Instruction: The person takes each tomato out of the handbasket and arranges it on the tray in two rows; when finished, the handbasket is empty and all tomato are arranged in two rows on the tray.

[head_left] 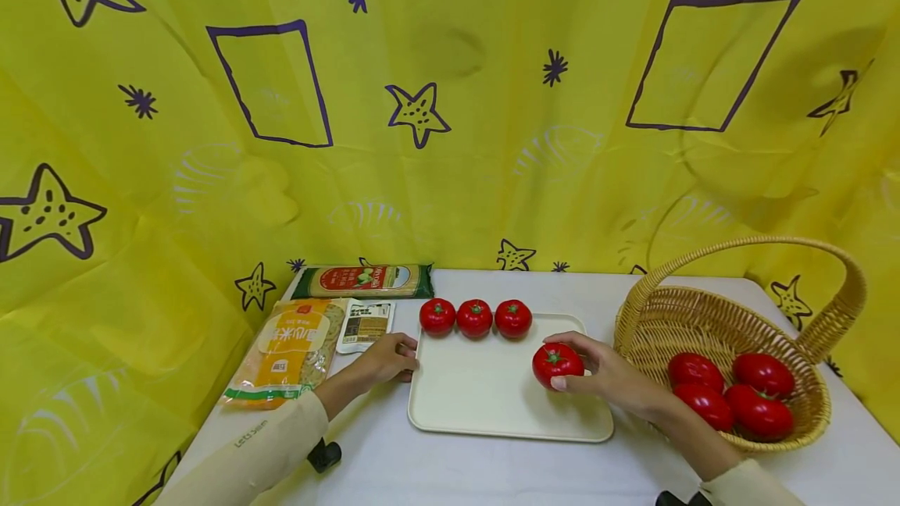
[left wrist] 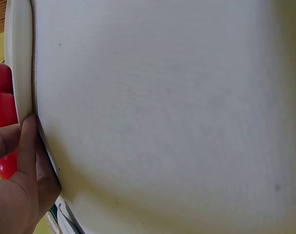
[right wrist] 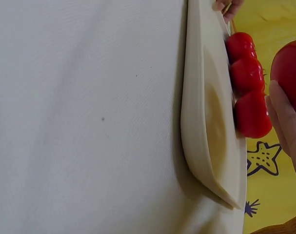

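My right hand (head_left: 598, 369) grips a red tomato (head_left: 557, 365) over the right part of a cream-coloured tray (head_left: 485, 404). The right wrist view shows this tomato (right wrist: 290, 73) above the tray's level, its lower side against the fingers. Along the tray's far edge, three more tomatoes (head_left: 474, 318) sit in a row towards the left. At the left edge of the tray, my left hand (head_left: 390, 358) pinches the rim; its thumb and fingers meet at the rim (left wrist: 22, 73) in the left wrist view.
A wicker basket (head_left: 819, 412) with a tall handle stands on the right, with several tomatoes (head_left: 759, 412) inside. To the left lie a clear and orange food bag (head_left: 288, 350), a small white packet (head_left: 366, 324) and a green-ended package (head_left: 366, 281). A yellow patterned curtain (head_left: 464, 178) hangs behind the white table (head_left: 380, 459).
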`<state>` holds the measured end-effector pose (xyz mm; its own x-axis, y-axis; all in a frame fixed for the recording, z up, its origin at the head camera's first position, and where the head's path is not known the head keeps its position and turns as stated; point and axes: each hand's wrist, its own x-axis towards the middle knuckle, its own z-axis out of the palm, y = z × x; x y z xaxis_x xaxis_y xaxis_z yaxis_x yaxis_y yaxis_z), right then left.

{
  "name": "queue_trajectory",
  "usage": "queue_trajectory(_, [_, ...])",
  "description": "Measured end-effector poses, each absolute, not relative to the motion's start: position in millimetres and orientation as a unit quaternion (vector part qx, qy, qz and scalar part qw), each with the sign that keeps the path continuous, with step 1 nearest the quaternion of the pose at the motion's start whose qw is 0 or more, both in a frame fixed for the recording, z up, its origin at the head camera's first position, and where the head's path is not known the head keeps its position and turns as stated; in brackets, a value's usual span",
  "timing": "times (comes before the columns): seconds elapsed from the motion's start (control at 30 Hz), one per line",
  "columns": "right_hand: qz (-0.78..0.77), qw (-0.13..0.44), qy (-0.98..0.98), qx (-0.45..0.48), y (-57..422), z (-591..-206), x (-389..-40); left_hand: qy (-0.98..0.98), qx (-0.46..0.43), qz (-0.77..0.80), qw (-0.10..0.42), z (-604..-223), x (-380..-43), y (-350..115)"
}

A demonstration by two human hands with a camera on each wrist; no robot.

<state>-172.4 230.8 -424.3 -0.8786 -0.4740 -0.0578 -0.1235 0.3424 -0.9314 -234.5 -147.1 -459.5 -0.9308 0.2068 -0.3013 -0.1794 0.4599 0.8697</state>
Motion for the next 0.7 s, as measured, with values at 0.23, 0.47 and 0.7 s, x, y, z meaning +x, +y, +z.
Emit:
queue_trajectory(0.23, [-0.558, 0.13, 0.805, -0.151, 220.7, -423.8, -177.5, 0.832, 0.005, 0.522, 0.188, -459.9, -235.1, -147.9])
queue_trajectory(0.47, [-0.561, 0.089, 0.815, -0.12, 210.2, -421.2, -183.1, 0.831, 0.005, 0.524, 0.185, -458.6, -234.4, -147.9])
queue_trajectory(0.7, [-0.57, 0.076, 0.815, -0.072, 203.6, -424.2, -186.6, 0.833, 0.008, 0.521, 0.185, -458.6, -234.0, -147.5])
